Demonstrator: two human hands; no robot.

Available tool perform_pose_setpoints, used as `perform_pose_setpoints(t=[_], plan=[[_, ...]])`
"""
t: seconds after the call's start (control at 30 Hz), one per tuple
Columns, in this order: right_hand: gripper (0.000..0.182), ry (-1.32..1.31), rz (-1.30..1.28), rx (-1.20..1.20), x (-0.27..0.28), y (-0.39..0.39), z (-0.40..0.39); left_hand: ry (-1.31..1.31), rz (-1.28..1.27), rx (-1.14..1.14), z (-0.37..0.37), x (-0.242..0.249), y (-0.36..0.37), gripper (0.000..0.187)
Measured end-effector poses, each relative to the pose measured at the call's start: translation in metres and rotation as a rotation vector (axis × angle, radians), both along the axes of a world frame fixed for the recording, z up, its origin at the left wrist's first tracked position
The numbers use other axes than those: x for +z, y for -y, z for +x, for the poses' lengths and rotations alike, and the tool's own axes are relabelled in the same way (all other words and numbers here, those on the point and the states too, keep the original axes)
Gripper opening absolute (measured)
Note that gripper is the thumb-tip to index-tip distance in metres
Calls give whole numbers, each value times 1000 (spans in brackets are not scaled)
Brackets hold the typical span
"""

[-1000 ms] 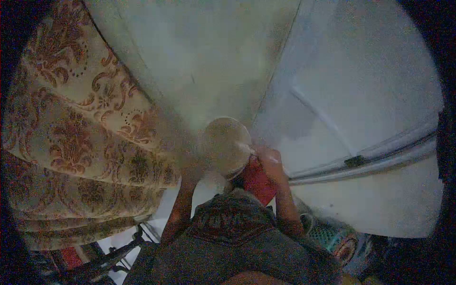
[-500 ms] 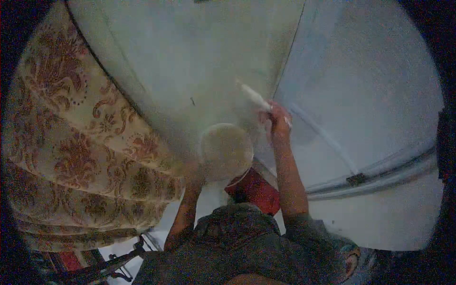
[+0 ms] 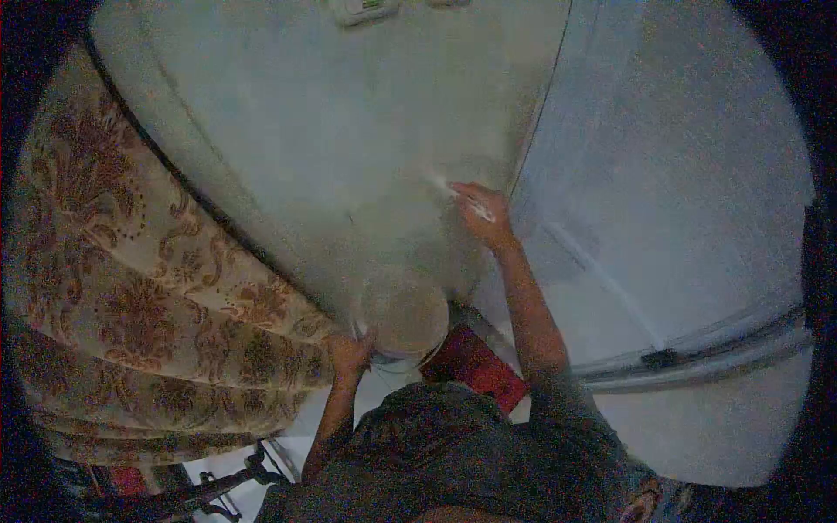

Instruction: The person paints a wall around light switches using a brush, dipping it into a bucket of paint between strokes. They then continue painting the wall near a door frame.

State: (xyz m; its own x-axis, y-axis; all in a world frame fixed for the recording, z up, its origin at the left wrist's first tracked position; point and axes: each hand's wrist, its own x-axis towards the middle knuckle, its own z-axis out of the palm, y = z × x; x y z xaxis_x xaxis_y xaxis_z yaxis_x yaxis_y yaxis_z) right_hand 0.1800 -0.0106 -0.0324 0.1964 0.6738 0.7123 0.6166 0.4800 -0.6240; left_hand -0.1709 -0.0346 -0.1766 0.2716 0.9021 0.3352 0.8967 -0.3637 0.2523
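Observation:
My right hand [image 3: 482, 212] is closed around a slim white brush-like tool [image 3: 479, 206]; its pale, blurred tip is close to the pale wall [image 3: 331, 113]. At the left side of a round, pale tub [image 3: 405, 312], my left hand [image 3: 350, 350] grips it near the rim. The tub is below and left of my right hand, in front of my body. Its contents are too dim to make out. A small dark nail-like mark [image 3: 350, 219] shows on the wall above the tub.
A patterned curtain [image 3: 139, 305] hangs on the left. On the right is a bluish-white panel [image 3: 680, 192] with a dark curved edge. A red item [image 3: 478, 370] lies below the tub, and a dark metal frame [image 3: 235, 479] stands at lower left. White fixtures [image 3: 362, 10] show at the top.
My right hand has moved slightly left, and the tool's tip sits lower in view. The tub and my left hand appear lower. The camera has tilted up, bringing the white fixtures into view.

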Motion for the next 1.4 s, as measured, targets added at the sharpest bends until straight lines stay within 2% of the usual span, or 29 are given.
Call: perform_pose_setpoints(t=[0.03, 0.07, 0.13, 0.17, 0.23, 0.27, 0.33, 0.37, 0.43, 0.47, 0.53, 0.57, 0.63, 0.67, 0.73, 0.77, 0.83, 0.87, 0.93, 0.97, 1.03, 1.07, 1.13, 1.17, 1.23, 1.27, 1.33, 1.4], plan=[[23, 85, 126, -6, 3, 6, 1, 50, -313, 68, 3, 13, 3, 53], [23, 88, 129, -6, 12, 10, 2, 53, -310, 68, -1, 0, 0, 53], [22, 98, 30, -186, 40, 22, 3, 82, -214, 29, -11, -36, -12, 57], [22, 94, 24, -191, 50, 23, 1, 78, -219, 25, -6, -23, -9, 57], [22, -33, 131, -113, 69, 17, -4, 212, -518, 66, 11, 23, -1, 62], [22, -35, 130, -116, 58, 11, 2, 209, -519, 64, 12, 20, -2, 62], [28, 281, 21, -155, 25, -5, 14, -39, -476, 68, 13, 13, -4, 57], [28, 280, 23, -160, 16, -3, 17, -41, -473, 64, 16, 22, 0, 57], [31, 241, 84, 19, 8, 5, 17, 277, -654, 7, 20, 52, 11, 54], [31, 244, 89, 20, 14, 9, 19, 281, -649, 7, 21, 43, 8, 54], [31, 262, 0, -154, 43, 28, 17, 16, -450, -19, 18, 21, 7, 51], [31, 260, -6, -155, 54, 31, 14, 13, -456, -21, 20, 26, 10, 51], [31, 173, 131, -175, 74, 33, 10, 37, -591, 8, 27, 45, 16, 52], [31, 172, 129, -177, 66, 31, 13, 35, -592, 6, 27, 46, 17, 52], [30, -28, -63, 70, 35, 18, 23, 89, -617, -74, 27, 48, 18, 52], [30, -25, -57, 68, 28, 19, 27, 91, -611, -77, 30, 50, 20, 52], [29, 184, -56, -4, 26, 24, 32, 149, -692, 48, 36, 52, 19, 54], [29, 196, -39, -11, 36, 27, 30, 159, -676, 39, 36, 53, 16, 54], [28, 113, -25, -259, 61, 46, 20, 99, -607, 74, 33, 52, 21, 54], [28, 110, -30, -261, 75, 50, 17, 95, -612, 73, 31, 54, 24, 54], [26, -39, 12, -246, 104, 46, 19, 330, -693, 17, 32, 64, 28, 53], [26, -35, 10, -251, 106, 40, 20, 332, -696, 11, 36, 75, 31, 53], [25, 243, 130, -314, 92, 26, 23, 289, -647, 10, 42, 94, 40, 52], [25, 241, 128, -311, 75, 21, 25, 289, -648, 14, 39, 76, 36, 52], [24, 349, 153, -148, 43, 23, 28, 134, -213, -117, 29, 26, 25, 51], [24, 353, 156, -145, 45, 27, 30, 139, -210, -115, 29, 29, 22, 51], [24, 254, -49, -194, 59, 37, 29, 338, -474, -113, 25, 36, 20, 53], [23, 185, -22, -250, 106, 46, 17, 289, -506, -93, 14, -4, 11, 53]])
